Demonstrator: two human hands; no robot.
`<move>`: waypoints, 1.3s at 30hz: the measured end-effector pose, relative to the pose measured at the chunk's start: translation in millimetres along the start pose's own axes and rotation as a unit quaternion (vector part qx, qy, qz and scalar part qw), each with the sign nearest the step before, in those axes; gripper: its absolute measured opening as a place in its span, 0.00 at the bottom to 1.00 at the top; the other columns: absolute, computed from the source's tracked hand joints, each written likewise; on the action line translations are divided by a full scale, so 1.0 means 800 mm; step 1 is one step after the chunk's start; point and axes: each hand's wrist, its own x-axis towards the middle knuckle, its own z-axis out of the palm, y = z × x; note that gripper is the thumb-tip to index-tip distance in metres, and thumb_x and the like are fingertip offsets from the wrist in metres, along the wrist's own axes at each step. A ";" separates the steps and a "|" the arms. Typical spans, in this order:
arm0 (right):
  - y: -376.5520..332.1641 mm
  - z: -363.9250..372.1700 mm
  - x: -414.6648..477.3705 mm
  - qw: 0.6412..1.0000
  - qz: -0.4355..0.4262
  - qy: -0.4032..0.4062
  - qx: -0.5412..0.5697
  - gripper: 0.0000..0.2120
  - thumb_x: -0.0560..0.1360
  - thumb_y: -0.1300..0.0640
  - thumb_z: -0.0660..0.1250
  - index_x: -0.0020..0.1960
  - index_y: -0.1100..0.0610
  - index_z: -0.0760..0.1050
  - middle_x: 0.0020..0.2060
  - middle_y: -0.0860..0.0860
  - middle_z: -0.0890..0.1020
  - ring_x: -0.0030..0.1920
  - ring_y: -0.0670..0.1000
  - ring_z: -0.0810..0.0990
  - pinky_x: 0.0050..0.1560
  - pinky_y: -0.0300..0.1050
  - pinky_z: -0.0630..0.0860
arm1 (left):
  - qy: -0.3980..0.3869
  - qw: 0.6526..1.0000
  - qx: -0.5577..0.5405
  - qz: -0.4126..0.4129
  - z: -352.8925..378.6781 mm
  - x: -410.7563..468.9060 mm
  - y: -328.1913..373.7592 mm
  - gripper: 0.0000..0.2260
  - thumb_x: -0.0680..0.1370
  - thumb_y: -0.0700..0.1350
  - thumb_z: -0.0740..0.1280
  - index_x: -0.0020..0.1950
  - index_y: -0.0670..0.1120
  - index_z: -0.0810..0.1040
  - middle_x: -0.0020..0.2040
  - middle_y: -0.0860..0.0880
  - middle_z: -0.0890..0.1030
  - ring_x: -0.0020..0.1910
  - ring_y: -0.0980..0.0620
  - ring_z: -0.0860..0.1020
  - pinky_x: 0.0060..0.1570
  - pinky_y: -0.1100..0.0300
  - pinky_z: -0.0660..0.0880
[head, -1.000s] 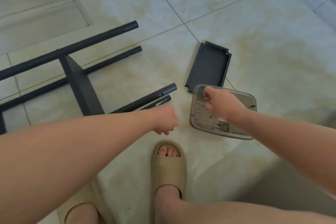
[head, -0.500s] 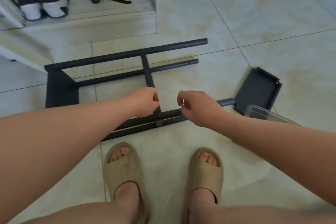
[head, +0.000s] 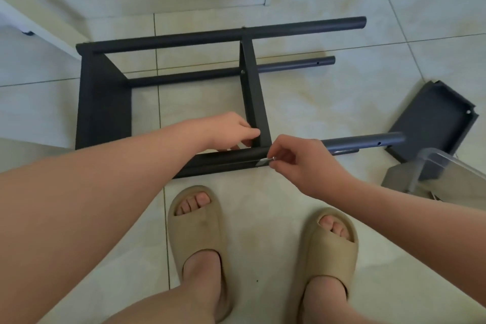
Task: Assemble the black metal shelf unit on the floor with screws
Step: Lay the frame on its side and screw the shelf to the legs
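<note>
One black metal shelf unit point(head: 104, 102), part-built, lying on its side on the tiled floor point(head: 315, 102): four round tubes, end panel at left, cross panel mid-length. Left hand point(head: 231, 129): fingers point(head: 249, 132) curled round the cross panel's near end. Right hand point(head: 307, 160): thumb and forefinger pinching a silver screw point(head: 267, 161) against the near tube at that joint. One loose shelf panel point(head: 431, 123) beside a clear container point(head: 447, 173), at right

text: none legible; labels: none (shelf parts bare); numbers: none
</note>
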 end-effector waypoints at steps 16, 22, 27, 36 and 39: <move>0.037 0.042 -0.022 0.977 -0.032 0.160 0.135 0.10 0.74 0.64 0.75 0.40 0.56 0.76 0.41 0.45 0.82 0.40 0.47 0.80 0.43 0.30 0.74 | 0.016 0.996 -0.087 0.033 0.032 0.014 -0.007 0.15 0.82 0.53 0.64 0.43 0.44 0.79 0.28 0.50 0.82 0.24 0.57 0.78 0.28 0.66 0.73; 0.041 0.048 -0.018 0.976 -0.074 0.170 0.117 0.07 0.74 0.63 0.76 0.42 0.57 0.77 0.37 0.47 0.82 0.40 0.45 0.80 0.42 0.29 0.74 | 0.021 0.997 -0.070 0.036 0.031 0.015 -0.008 0.15 0.82 0.53 0.64 0.41 0.44 0.78 0.29 0.48 0.83 0.25 0.55 0.79 0.29 0.66 0.73; 0.049 0.050 -0.017 0.971 -0.134 0.189 0.059 0.06 0.74 0.64 0.75 0.42 0.61 0.77 0.37 0.51 0.81 0.39 0.49 0.78 0.42 0.40 0.76 | 0.020 0.997 -0.067 0.039 0.030 0.016 -0.009 0.15 0.83 0.52 0.64 0.42 0.43 0.78 0.28 0.48 0.83 0.26 0.54 0.79 0.30 0.65 0.73; 0.052 0.051 -0.004 0.968 -0.181 0.171 -0.016 0.05 0.74 0.61 0.72 0.43 0.61 0.77 0.38 0.51 0.79 0.36 0.53 0.77 0.37 0.50 0.76 | 0.021 0.996 -0.077 0.040 0.032 0.013 -0.008 0.15 0.83 0.51 0.64 0.42 0.43 0.78 0.28 0.49 0.82 0.26 0.54 0.80 0.30 0.65 0.75; 0.050 0.051 0.001 0.966 -0.191 0.169 -0.046 0.05 0.74 0.61 0.72 0.43 0.61 0.76 0.37 0.51 0.78 0.35 0.56 0.77 0.32 0.54 0.76 | 0.021 0.995 -0.083 0.042 0.033 0.014 -0.009 0.15 0.83 0.51 0.64 0.44 0.41 0.79 0.26 0.51 0.81 0.25 0.55 0.79 0.29 0.64 0.75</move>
